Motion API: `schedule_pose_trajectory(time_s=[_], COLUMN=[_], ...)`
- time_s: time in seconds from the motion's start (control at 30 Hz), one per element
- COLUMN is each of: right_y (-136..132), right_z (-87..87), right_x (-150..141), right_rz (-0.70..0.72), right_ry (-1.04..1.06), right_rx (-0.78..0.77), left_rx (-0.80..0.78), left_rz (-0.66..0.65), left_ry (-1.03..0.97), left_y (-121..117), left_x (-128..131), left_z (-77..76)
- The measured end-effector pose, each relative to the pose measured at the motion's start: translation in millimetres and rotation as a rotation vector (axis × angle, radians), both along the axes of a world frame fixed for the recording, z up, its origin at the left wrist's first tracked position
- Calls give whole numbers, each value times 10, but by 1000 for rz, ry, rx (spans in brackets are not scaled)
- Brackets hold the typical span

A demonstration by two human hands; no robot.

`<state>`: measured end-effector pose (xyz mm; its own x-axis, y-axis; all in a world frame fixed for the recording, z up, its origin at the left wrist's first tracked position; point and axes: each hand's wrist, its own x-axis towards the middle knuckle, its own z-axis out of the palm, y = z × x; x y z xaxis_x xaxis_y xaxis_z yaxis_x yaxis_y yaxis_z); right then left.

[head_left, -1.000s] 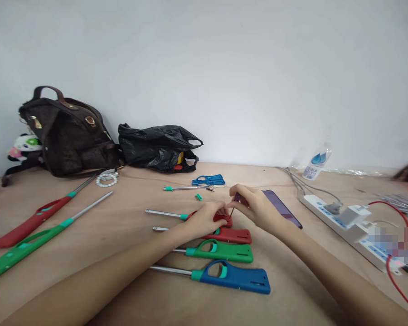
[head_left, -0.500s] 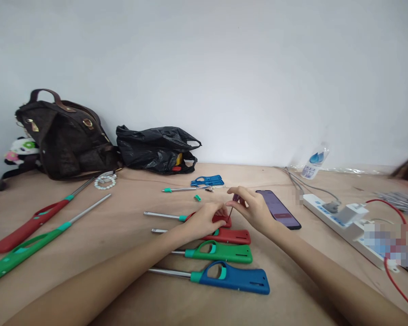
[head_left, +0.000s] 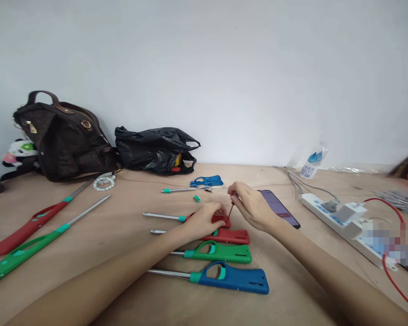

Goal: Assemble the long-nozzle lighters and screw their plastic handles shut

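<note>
My left hand (head_left: 206,221) is closed on the handle of a red gas lighter (head_left: 226,221), pressing it to the table. In my right hand (head_left: 251,206) is a small screwdriver (head_left: 230,211), its thin shaft slanting down to the end of that handle; most of its grip is hidden by my fingers. Nearer to me lie a second red lighter (head_left: 238,236), a green lighter (head_left: 227,251) and a blue lighter (head_left: 238,277), side by side with metal tubes pointing left. My left forearm covers parts of their tubes.
Beyond my hands lie an opened blue lighter casing (head_left: 206,181), a loose metal tube (head_left: 180,190) and a small green piece (head_left: 197,198). A phone (head_left: 280,209) and a power strip (head_left: 340,226) are at right. Two lighters, a bracelet (head_left: 104,182), a dark bag (head_left: 68,145) and a black plastic bag (head_left: 153,149) are left.
My right hand's fingers have shifted and curled further around the screwdriver's grip, the wrist turning slightly. My left hand stays on the red lighter.
</note>
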<state>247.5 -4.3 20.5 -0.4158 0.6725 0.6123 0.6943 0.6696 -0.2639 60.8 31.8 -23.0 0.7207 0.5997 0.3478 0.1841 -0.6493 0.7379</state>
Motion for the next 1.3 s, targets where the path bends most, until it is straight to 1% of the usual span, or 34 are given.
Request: schedule_pose_trajectory(time_s=[0.07, 0.13, 0.17, 0.3, 0.37, 0.4, 0.5, 0.57, 0.67, 0.73, 0.8, 0.87, 0.93, 0.97, 1.03, 1.1, 1.17, 1.23, 1.3], right_y=[-12, -6, 2, 12, -8, -19, -32, -15, 17, 21, 12, 5, 8, 12, 19, 14, -2, -14, -7], right_z=[33, 21, 0, -62, -26, 2, 53, 29, -25, -17, 23, 53, 41, 23, -16, -23, 11, 55, 70], right_x=[-1, -2, -4, -26, -38, -41, -34, -22, -8, -1, 6, 11, 10, 6, -7, -23, -32, -31, -23], right_rz=[85, 120, 111, 20, 20, 38, 123, 126, 46, 44, 109, 181, 188, 165, 106, 92, 156, 248, 273], right_ry=[32, 61, 57, -8, -47, -55, -10, 15, -17, -33, -4, 64, 122, 126, 96, 66, 68, 104, 155], right_rx=[-82, -109, -87, 91, 102, 75, -77, -101, 21, 49, -18, -128, -170, -148, -48, 24, -14, -104, -163], left_rx=[10, 14, 15, 17, 9, 4, -4, -2, 10, 20, 21, 14, 9, 9, 6, 10, 19, 24, 19], left_rz=[-4, -15, -18, -40, -32, -23, -16, -26, -43, -55, -47, -42, -43, -46, -48, -43, -34, -39, -48], left_ry=[-5, -6, -7, 1, 0, -2, -5, -2, -3, -3, -3, -1, -2, -1, -3, -11, -16, -18, -17], left_y=[1, 2, 3, 3, 3, 2, 0, -3, -4, -3, -2, -3, -2, 0, 6, 12, 13, 7, -2], left_x=[3, 6, 7, 7, 6, 5, 4, 5, 7, 6, 5, 3, 2, 2, 4, 6, 8, 8, 5], left_z=[4, 9, 12, 9, 4, 2, 6, 15, 23, 24, 23, 22, 17, 13, 2, -5, -2, 10, 23])
